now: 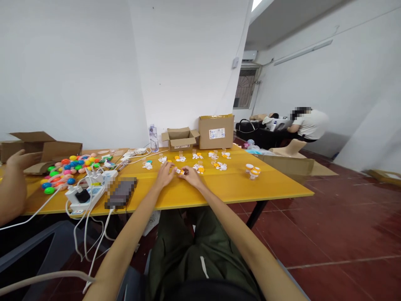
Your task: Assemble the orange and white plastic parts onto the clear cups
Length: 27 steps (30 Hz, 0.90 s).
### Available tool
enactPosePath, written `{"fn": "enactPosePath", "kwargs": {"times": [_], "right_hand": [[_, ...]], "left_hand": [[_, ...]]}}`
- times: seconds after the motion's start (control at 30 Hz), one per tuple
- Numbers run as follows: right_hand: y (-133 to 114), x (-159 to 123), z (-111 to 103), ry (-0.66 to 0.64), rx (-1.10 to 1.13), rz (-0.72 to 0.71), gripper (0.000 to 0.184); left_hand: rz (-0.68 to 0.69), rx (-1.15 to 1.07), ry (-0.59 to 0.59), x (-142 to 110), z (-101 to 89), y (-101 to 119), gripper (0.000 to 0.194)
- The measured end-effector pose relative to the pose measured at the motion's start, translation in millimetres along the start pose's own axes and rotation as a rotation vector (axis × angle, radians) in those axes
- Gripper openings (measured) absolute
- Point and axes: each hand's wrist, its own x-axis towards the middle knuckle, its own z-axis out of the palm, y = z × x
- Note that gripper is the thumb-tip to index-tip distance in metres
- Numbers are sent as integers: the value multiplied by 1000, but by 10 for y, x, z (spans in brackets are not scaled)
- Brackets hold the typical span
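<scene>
Close together over the near part of the yellow table [225, 188] are my left hand [165, 174] and my right hand [190, 176]. Between their fingertips is a small orange-and-white piece [179, 171], too small to name closely. The right fingers pinch it from the right; the left fingers are bent against its left side. Just beyond my hands lie small piles of white pieces [198, 167], orange lids [201, 170] and small clear cups [194, 152]. To the right stand several clear jars with orange-and-white lids [255, 172].
An open carton [181, 140], a taped box [216, 133] and a water bottle [153, 138] stand at the back. Leftward are a phone [122, 193], cabled power strips [94, 192] and colourful balls [70, 167]. Another person's hand [19, 161] reaches in at far left.
</scene>
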Motion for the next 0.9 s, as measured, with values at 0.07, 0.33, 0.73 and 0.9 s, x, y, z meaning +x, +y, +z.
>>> {"fn": "enactPosePath", "kwargs": {"times": [0.07, 0.33, 0.73, 0.9], "right_hand": [[10, 2, 13, -13, -10, -30, 26], [-65, -33, 24, -75, -49, -97, 19], [-256, -110, -5, -128, -79, -142, 15], [-195, -94, 0, -109, -104, -154, 15]], "left_hand": [[52, -72, -138, -4, 40, 18, 19], [39, -271, -222, 22, 86, -45, 18], [3, -340, -202, 52, 99, -120, 14], [-8, -418, -222, 66, 115, -154, 11]]}}
